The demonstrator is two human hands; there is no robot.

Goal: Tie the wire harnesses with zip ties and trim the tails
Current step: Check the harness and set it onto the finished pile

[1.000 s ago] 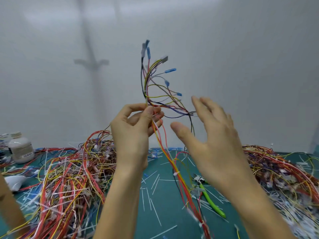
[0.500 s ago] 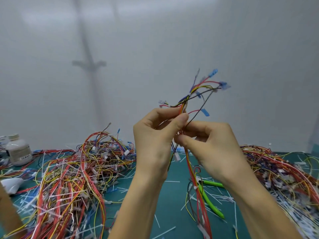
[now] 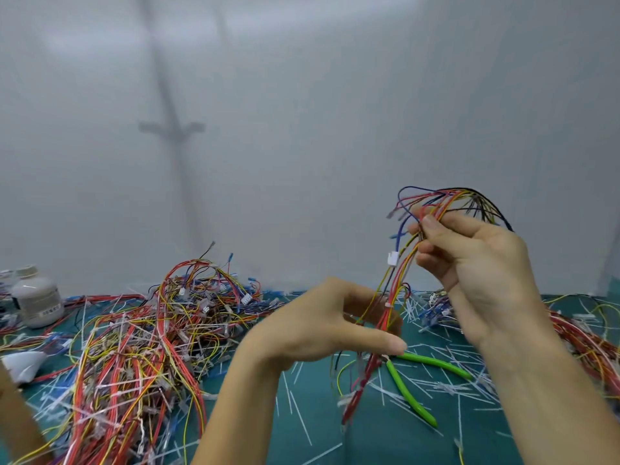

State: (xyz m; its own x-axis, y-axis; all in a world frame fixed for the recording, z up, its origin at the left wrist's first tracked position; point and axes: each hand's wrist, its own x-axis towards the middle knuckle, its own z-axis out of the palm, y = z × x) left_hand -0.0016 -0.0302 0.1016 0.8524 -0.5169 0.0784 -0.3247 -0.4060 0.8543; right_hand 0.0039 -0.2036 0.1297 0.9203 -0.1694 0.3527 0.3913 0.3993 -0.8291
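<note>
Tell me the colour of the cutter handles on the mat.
Bright green, both cutter handles; the head view shows them best.

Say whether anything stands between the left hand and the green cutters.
Yes: the harness, held by the right hand, hangs between the left hand and the cutters, crossing their head. The green handles lie exposed.

Upright multicoloured wire harness [image 3: 401, 270], top looped

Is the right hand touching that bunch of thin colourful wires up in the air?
Touching. The head view shows the right hand pinching the bunch of thin colourful wires between its thumb and fingers, with no gap between them.
</note>
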